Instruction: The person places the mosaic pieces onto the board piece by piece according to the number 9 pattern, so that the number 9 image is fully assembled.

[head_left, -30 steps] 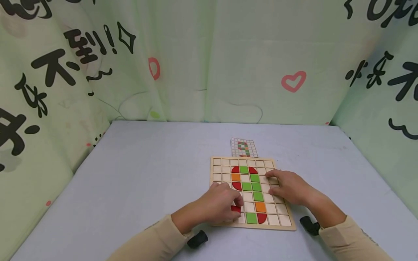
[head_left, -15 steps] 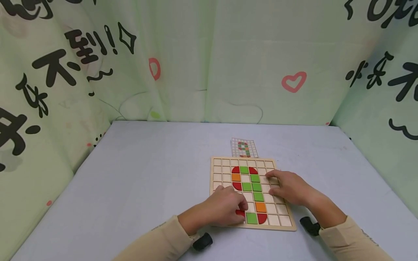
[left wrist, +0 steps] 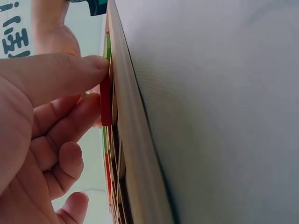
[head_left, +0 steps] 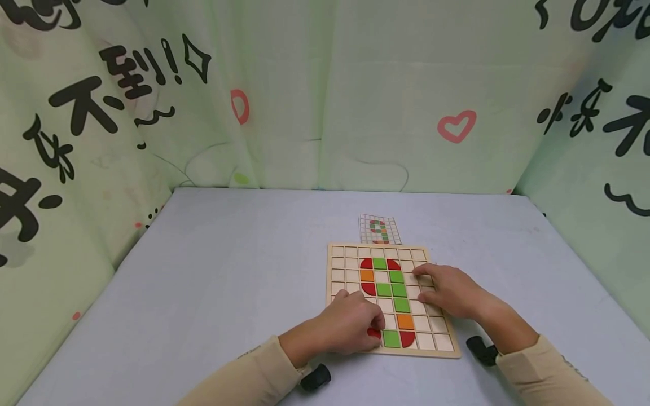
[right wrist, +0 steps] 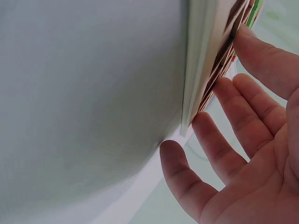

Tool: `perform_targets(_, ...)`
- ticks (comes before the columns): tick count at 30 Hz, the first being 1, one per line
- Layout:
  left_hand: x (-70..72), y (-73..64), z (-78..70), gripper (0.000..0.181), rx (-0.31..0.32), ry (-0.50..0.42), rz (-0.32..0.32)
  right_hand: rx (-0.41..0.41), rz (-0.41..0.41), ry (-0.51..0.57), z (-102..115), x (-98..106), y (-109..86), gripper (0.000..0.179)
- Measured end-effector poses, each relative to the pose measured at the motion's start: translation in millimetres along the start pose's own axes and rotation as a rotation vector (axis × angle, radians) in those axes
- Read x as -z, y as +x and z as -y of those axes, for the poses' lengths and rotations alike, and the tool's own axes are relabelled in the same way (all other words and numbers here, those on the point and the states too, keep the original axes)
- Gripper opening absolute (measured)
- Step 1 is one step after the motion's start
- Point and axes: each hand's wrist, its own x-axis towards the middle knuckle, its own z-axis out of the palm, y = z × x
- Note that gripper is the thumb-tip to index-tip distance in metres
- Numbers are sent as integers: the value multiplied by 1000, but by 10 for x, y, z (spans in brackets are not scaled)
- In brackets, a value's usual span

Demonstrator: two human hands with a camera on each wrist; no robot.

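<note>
Over the near edge of a wooden grid board (head_left: 424,354), my left hand (head_left: 347,324) pinches a red tile (head_left: 374,334) with thumb and fingers. The left wrist view has this red tile (left wrist: 106,101) at the board's surface, partly covered by the thumb; whether it is fully seated I cannot tell. Just right of it lies a green tile (head_left: 391,339), then a red rounded tile (head_left: 408,339). My right hand (head_left: 452,290) rests on the board's right side, its fingers spread and relaxed along the rim in the right wrist view. My left hand hides the board's lower left cells.
Green, orange (head_left: 405,322) and red tiles sit in other cells of the board. Behind it lies a small printed pattern card (head_left: 381,229). A white table (head_left: 228,254) carries everything, with a green printed curtain (head_left: 386,96) around its back and sides.
My left hand has shifted right and slightly nearer with the red tile, from about one cell away to beside the green tile in the bottom row. The right hand stays in place.
</note>
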Motion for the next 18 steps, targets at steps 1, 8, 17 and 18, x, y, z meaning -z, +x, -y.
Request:
perform_targets(1,-1,0,-1,9,-1,5,-3,1,0,-2,-2,-2,2,50)
perform_targets(8,-6,1,-14,10,4,33,-13,1,7,-2,-2,11,7,50)
perform_targets(17,-9,-7,-11,12,13,34,-9,-2,6,7,2,10,2,49)
perform_targets(18,-10,-7,-7,12,11,31,-9,-1,7,8,1,11,4,49)
